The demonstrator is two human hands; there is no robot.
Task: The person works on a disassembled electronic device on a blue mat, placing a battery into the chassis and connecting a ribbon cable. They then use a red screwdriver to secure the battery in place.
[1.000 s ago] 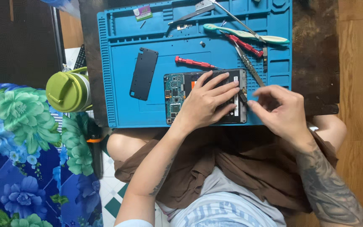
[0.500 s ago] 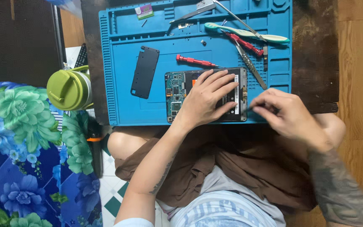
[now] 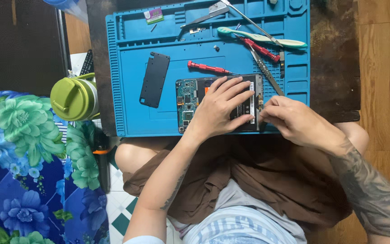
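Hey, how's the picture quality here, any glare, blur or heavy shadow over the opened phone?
Head view: soft, even daylight, no glare on the blue silicone work mat; the opened black phone is sharp, partly covered by the left hand; the right hand casts little shadow.

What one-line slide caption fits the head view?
Left hand steadies an opened phone on a blue mat; right hand works its edge.

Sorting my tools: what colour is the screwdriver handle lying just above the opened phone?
Red; the screwdriver shows clearly in the head view.
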